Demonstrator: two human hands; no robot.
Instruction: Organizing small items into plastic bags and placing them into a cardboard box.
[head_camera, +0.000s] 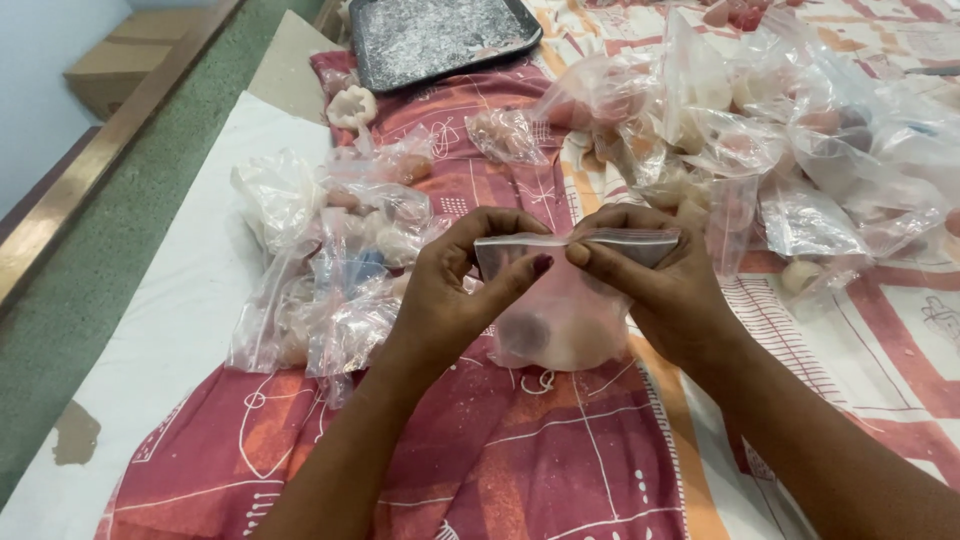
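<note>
Right now your left hand (450, 290) and right hand (655, 285) both pinch the top strip of a small clear zip bag (565, 310) at centre frame, over the red patterned cloth (520, 450); filled bags (340, 260) lie at nine o'clock, a dark tray (435, 35) at twelve.

Bright, even indoor light, soft shadows. Glare on the bags (800, 130) and tray (440, 35). Center sharp, far corners slightly soft, mild wide-angle stretch at edges.
</note>
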